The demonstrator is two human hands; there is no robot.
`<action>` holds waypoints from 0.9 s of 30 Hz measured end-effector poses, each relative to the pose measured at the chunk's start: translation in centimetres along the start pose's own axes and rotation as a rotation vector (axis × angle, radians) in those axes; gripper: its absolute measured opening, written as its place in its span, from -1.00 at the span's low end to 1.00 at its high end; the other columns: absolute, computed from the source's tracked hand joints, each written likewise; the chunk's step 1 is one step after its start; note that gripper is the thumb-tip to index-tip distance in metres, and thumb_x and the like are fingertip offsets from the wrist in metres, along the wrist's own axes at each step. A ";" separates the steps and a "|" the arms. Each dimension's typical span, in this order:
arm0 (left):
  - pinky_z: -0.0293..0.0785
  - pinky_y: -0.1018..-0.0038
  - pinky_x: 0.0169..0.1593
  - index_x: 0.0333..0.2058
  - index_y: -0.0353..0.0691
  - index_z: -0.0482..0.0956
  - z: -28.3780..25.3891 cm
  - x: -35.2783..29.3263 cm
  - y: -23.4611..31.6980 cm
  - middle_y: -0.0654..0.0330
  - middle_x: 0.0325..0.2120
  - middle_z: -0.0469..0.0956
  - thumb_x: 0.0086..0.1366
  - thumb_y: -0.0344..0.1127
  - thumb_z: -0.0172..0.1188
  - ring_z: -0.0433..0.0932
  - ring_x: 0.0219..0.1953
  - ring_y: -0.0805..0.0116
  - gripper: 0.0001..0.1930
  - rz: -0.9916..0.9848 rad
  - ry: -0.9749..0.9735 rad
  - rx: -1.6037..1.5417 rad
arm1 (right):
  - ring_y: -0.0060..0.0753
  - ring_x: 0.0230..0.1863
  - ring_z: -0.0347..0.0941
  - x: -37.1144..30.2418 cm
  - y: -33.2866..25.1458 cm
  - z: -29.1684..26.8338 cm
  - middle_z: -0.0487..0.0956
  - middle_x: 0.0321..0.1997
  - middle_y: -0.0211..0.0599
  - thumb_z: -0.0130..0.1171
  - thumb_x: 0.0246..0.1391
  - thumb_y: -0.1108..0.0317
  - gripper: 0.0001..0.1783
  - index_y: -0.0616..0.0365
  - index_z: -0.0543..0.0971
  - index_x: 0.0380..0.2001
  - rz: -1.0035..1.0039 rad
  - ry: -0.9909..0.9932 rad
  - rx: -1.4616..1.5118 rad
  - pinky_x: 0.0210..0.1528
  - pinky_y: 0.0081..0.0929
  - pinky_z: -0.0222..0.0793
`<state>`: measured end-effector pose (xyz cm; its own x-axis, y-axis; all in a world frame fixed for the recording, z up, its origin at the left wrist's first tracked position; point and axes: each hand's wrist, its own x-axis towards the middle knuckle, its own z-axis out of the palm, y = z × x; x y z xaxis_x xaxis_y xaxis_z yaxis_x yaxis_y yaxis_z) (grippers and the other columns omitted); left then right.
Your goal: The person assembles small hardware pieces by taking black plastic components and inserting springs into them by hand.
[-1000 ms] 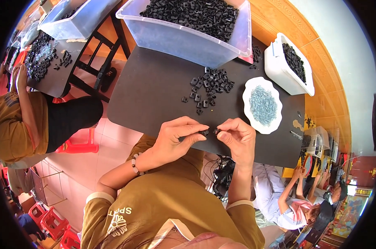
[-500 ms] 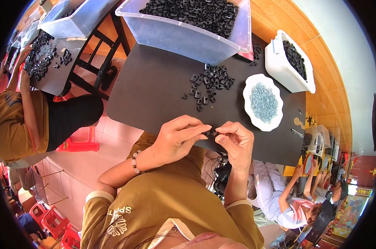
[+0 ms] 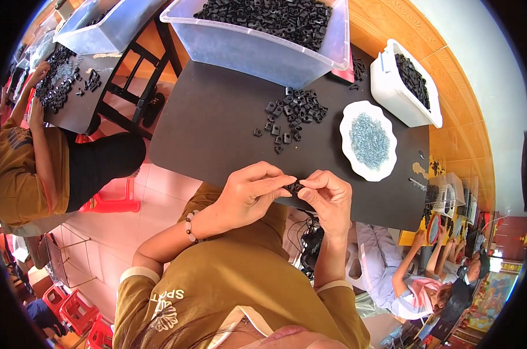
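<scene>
Between my fingertips, just over the near edge of the dark table (image 3: 211, 122), is a small black plastic part (image 3: 294, 187). My left hand (image 3: 253, 192) pinches it from the left, thumb and forefinger pressed together. My right hand (image 3: 328, 198) grips its other side, and the fingers hide much of its shape. Farther back on the table lies a loose heap of black plastic parts (image 3: 298, 110). Right of that heap, a white scalloped dish (image 3: 349, 152) holds many small shiny pieces, perhaps screws.
A big clear bin (image 3: 246, 52) full of black parts stands at the back. A white tub (image 3: 388, 96) with more black pieces is at the back right. Other people work at tables on both sides. Red stools (image 3: 77, 311) stand on the pink floor, lower left.
My right hand has shifted slightly left, closer to my left hand, so less of the black part shows between them. My left hand stays nearly still.
</scene>
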<state>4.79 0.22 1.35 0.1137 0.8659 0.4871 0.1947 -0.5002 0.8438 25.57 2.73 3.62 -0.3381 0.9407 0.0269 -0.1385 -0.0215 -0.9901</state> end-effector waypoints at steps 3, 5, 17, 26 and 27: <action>0.59 0.47 -0.32 -0.05 -0.31 0.72 0.0 -0.1 0.0 0.11 -0.28 0.59 0.13 -0.67 0.38 0.61 -0.35 0.31 -0.63 0.017 -0.009 0.003 | -0.60 -0.23 0.58 0.0 0.2 -0.4 0.65 -0.28 -0.30 0.42 0.09 0.64 -0.87 0.32 0.68 -0.27 0.027 -0.016 -0.001 -0.12 -0.61 0.53; 0.59 0.47 -0.33 -0.05 -0.32 0.71 0.0 -0.1 0.0 0.11 -0.28 0.58 0.12 -0.67 0.39 0.61 -0.35 0.31 -0.63 0.033 -0.014 0.011 | -0.62 -0.23 0.58 0.1 0.1 -0.4 0.65 -0.30 -0.32 0.43 0.09 0.62 -0.87 0.32 0.68 -0.28 0.038 -0.025 -0.006 -0.12 -0.62 0.53; 0.58 0.41 -0.33 -0.09 -0.31 0.73 -0.2 0.4 0.7 0.12 -0.33 0.63 0.04 -0.66 0.42 0.61 -0.35 0.24 -0.61 0.085 0.003 0.059 | -0.63 -0.28 0.54 0.3 -0.2 -0.9 0.65 -0.34 -0.33 0.48 0.04 0.60 -0.88 0.28 0.69 -0.38 0.076 -0.041 0.032 -0.21 -0.64 0.45; 0.56 0.39 -0.32 -0.11 -0.35 0.71 0.2 0.0 0.8 0.13 -0.31 0.59 -0.01 -0.73 0.34 0.58 -0.32 0.21 -0.58 0.132 -0.012 0.106 | -0.67 -0.34 0.51 0.0 -0.8 -0.7 0.65 -0.36 -0.36 0.50 0.03 0.58 -0.87 0.28 0.68 -0.42 0.115 -0.042 -0.002 -0.27 -0.64 0.42; 0.56 0.39 -0.31 -0.11 -0.35 0.70 0.2 -0.1 0.8 0.14 -0.31 0.58 -0.02 -0.73 0.34 0.57 -0.33 0.21 -0.57 0.137 -0.015 0.121 | -0.67 -0.34 0.50 -0.1 -0.9 -0.7 0.65 -0.37 -0.37 0.49 0.03 0.59 -0.87 0.28 0.68 -0.42 0.113 -0.040 -0.018 -0.27 -0.64 0.42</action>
<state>5.11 -0.27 1.99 0.1616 0.7899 0.5915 0.2919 -0.6108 0.7360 26.36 2.93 4.37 -0.3872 0.9185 -0.0797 -0.0805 -0.1198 -0.9895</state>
